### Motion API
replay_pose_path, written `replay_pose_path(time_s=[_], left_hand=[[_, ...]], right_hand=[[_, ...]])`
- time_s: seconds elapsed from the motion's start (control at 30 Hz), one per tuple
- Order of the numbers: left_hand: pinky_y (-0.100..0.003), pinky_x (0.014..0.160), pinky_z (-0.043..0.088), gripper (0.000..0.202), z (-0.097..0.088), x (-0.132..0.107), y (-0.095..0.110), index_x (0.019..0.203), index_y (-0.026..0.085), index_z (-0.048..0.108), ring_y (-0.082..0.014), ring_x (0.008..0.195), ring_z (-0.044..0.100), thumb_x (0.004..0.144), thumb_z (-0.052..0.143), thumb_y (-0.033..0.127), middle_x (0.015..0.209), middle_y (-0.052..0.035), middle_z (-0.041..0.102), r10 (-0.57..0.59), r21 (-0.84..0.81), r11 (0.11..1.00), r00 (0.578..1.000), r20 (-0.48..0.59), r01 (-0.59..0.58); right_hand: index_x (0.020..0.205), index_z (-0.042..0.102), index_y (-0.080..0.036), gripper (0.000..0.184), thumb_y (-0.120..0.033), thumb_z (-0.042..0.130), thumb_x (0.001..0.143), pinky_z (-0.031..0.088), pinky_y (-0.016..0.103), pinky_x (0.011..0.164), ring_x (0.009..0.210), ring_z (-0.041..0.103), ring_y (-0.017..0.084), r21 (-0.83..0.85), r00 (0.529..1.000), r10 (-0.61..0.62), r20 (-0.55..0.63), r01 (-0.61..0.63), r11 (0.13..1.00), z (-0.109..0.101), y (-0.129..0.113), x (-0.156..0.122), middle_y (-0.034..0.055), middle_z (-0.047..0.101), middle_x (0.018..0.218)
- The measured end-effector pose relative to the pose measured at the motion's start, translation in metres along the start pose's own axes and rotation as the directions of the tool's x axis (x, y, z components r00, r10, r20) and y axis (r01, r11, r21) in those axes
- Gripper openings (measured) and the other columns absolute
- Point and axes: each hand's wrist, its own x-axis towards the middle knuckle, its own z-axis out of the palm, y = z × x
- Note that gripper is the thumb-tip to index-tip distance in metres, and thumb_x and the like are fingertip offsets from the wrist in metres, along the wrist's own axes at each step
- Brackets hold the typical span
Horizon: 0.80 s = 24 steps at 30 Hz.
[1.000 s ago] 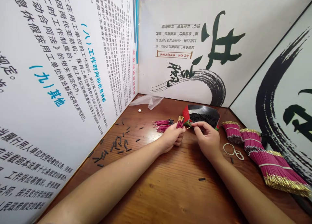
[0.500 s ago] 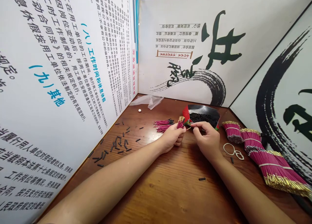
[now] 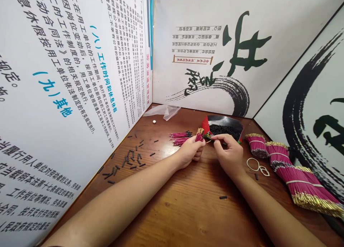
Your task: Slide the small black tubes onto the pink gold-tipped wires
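My left hand (image 3: 192,149) is closed around a small bundle of magenta wires (image 3: 199,134) with gold metal ends pointing up. One wire's gold tip (image 3: 208,141) sticks out to the right, toward my other hand. My right hand (image 3: 228,152) has its thumb and forefinger pinched together by that tip; what sits between them is too small and hidden to name. Left of the bundle lies a pile of magenta wires with black ends (image 3: 179,138). Just behind my right hand stands a red and black open box (image 3: 205,125) holding many short black tubes (image 3: 224,130).
Loose black tubes (image 3: 131,157) are scattered at the left, and one black tube (image 3: 223,197) lies in front. Banded magenta wire bundles (image 3: 306,184) line the right side, near white rubber bands (image 3: 252,164). A clear plastic bag (image 3: 163,111) lies at the back. Printed panels (image 3: 188,10) enclose the table.
Both hands stay almost in place. The fingertips of my right hand have shifted very slightly at the gold tip; the other things have not moved.
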Motion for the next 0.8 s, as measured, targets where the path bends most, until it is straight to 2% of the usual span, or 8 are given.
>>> replay_pose_path(time_s=[0.3,0.4,0.5,0.8], left_hand=[[-0.02,0.042,0.009,0.018,0.001,-0.001,0.001,0.083,0.022,0.041,-0.0039,0.042,0.014,0.08,0.058,0.026,0.054,0.0111,0.023,-0.001,0.014,1.0,1.0,0.0,0.001],[-0.019,0.042,0.009,0.018,0.0,-0.001,0.001,0.084,0.022,0.041,-0.004,0.042,0.014,0.08,0.058,0.027,0.055,0.0112,0.023,-0.004,0.011,1.0,1.0,0.002,0.004],[-0.019,0.042,0.009,0.023,-0.002,0.0,0.0,0.082,0.022,0.038,-0.0038,0.042,0.014,0.079,0.06,0.029,0.056,0.0113,0.023,0.012,-0.019,1.0,1.0,0.01,-0.012],[-0.018,0.042,0.01,0.03,-0.003,0.001,0.0,0.081,0.021,0.037,-0.0023,0.042,0.015,0.076,0.065,0.032,0.058,0.0114,0.025,0.028,-0.032,0.999,1.0,0.007,-0.028]], right_hand=[[0.081,0.068,-0.022,0.013,-0.022,0.055,0.084,0.049,0.035,0.075,0.08,0.063,0.019,0.045,0.998,-0.015,0.061,0.012,0.999,0.001,-0.001,-0.002,0.0042,0.07,0.083],[0.092,0.067,-0.022,0.013,-0.026,0.057,0.085,0.051,0.035,0.076,0.08,0.064,0.019,0.109,0.994,0.063,0.084,-0.072,0.991,0.005,0.0,-0.004,0.0045,0.07,0.087],[0.103,0.063,-0.021,0.021,-0.032,0.061,0.085,0.052,0.033,0.072,0.077,0.064,0.018,0.193,0.983,0.163,0.081,-0.176,0.965,0.009,0.0,-0.006,0.0042,0.068,0.086],[0.09,0.064,-0.021,0.02,-0.04,0.064,0.084,0.053,0.033,0.07,0.075,0.064,0.018,0.191,0.977,0.186,0.105,-0.203,0.96,0.009,0.0,-0.007,0.0047,0.069,0.084]])
